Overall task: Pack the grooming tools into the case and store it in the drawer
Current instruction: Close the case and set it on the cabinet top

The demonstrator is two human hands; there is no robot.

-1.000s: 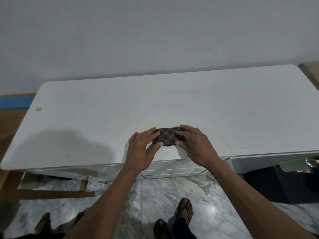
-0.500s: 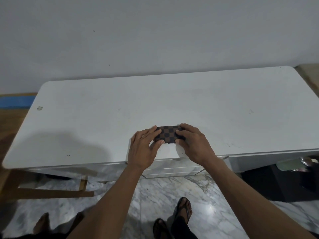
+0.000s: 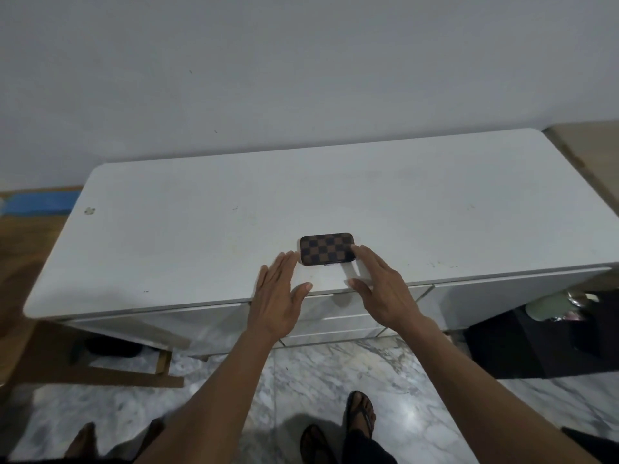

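checkered case (image 3: pixel 327 248) shut on white desk (image 3: pixel 201 229) (both hands beside, spread)

One checkered case (image 3: pixel 327 248), one white table (image 3: pixel 187 229), two hands (image 3: pixel 278 296)

We see a closed brown-and-black checkered case (image 3: pixel 327 249) lying flat near the front edge of the white worktop (image 3: pixel 201 229). Our left hand (image 3: pixel 278 299) hovers flat just beside its left end, not gripping. Our right hand (image 3: pixel 382 289) spreads wide, one of its fingers (image 3: pixel 363 254) touching the case's right end.
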